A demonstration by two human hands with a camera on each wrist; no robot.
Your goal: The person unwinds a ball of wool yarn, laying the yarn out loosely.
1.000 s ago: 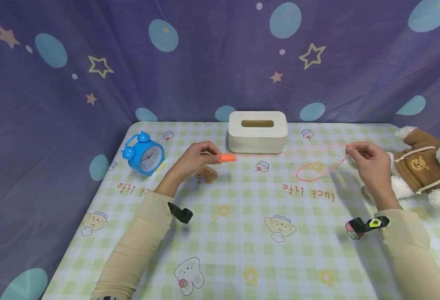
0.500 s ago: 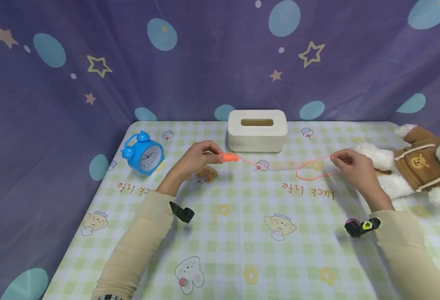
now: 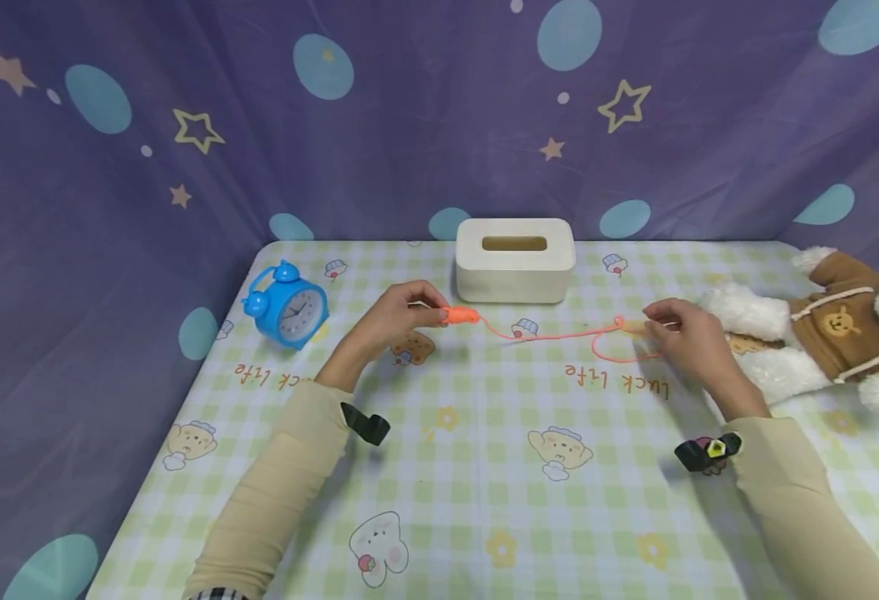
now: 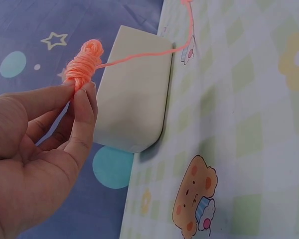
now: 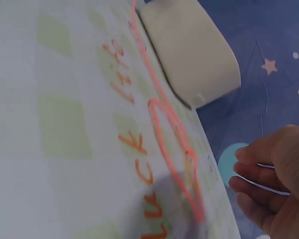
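Observation:
My left hand (image 3: 402, 315) pinches a small wound bundle of orange yarn (image 4: 83, 64) between thumb and fingertips, held up above the tablecloth. From the bundle a loose strand (image 3: 559, 337) sags down and runs right along the cloth. It ends in a narrow loop (image 5: 159, 134) near the printed "Luck Life" letters. My right hand (image 3: 697, 342) hovers over the strand's right end, its fingers bent loosely. In the right wrist view those fingertips stand apart from the yarn with nothing between them.
A white tissue box (image 3: 514, 279) stands at the back, just behind the strand. A blue alarm clock (image 3: 287, 312) is at the back left. At the right lies a white plush toy in a brown hoodie (image 3: 832, 329). A purple curtain (image 3: 424, 125) hangs behind the table.
My right hand has come left and down, lowering the strand to the cloth and letting go of it. The strand, earlier taut, now sags. My left hand has barely moved.

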